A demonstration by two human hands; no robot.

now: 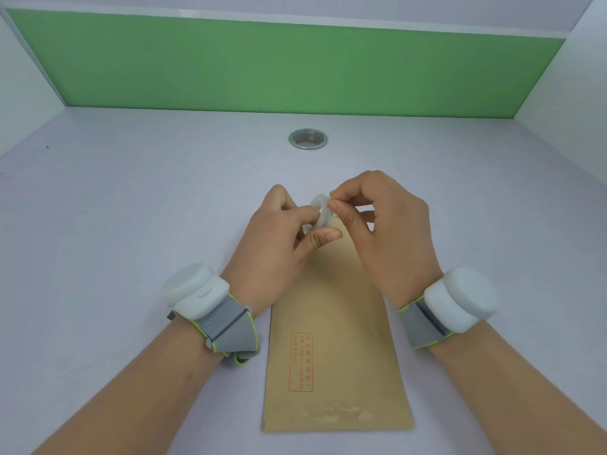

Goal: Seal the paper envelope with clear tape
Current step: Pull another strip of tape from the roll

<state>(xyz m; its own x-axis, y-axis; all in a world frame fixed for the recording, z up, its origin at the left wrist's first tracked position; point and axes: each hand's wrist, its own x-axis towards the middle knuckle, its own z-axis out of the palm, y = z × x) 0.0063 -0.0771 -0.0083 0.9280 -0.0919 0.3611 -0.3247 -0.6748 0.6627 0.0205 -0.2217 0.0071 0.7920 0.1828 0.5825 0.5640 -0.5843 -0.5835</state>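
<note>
A brown paper envelope [335, 356] lies lengthwise on the white desk, with a red printed block on it and some shiny tape near its close end. Its far end is hidden behind my hands. Above that far end my left hand [279, 244] holds a small roll of clear tape [322, 213] between thumb and fingers. My right hand [387, 234] pinches at the rim of the roll with thumb and forefinger. Whether a strip is lifted off the roll I cannot tell.
A round metal cable grommet [307, 138] is set into the desk [131, 208] farther back. A green panel [282, 67] closes the back, and white side walls stand left and right. Both wrists wear white devices on grey straps.
</note>
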